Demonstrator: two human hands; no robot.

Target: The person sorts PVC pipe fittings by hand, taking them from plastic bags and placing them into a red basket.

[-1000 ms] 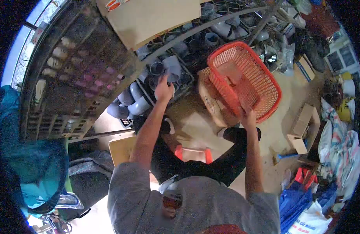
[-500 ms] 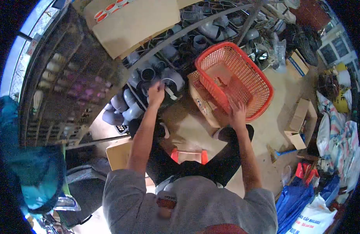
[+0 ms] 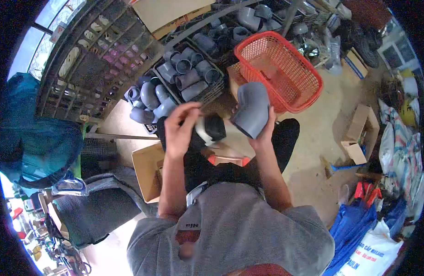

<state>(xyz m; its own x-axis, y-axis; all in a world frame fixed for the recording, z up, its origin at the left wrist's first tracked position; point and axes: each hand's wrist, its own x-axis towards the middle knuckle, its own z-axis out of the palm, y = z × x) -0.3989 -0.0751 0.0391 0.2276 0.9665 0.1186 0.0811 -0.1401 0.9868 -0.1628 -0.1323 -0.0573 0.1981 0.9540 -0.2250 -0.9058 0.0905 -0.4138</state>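
A grey plastic pipe elbow (image 3: 252,110) is held up in my right hand (image 3: 264,131), its lower open end tilted toward me. The fingers wrap its right side and underside. My left hand (image 3: 179,129) hovers left of the elbow, thumb and fingers apart, with fingertips slightly blurred and no object showing between them. Just right of those fingertips is a blurred black and white object (image 3: 213,129) above my lap. Beyond my left hand, a black crate (image 3: 216,94) holds several grey pipe fittings (image 3: 186,73).
The red plastic basket (image 3: 308,101) rests tilted on a cardboard box (image 3: 235,76). More grey elbows (image 3: 150,96) lie at the left, below a dark slatted crate (image 3: 83,69). An open carton (image 3: 147,170) stands by my left arm, another carton (image 3: 359,131) at right.
My right hand has left the basket's rim and now grips the grey elbow. My left hand has drawn back from the fittings in the crate. The view has shifted.
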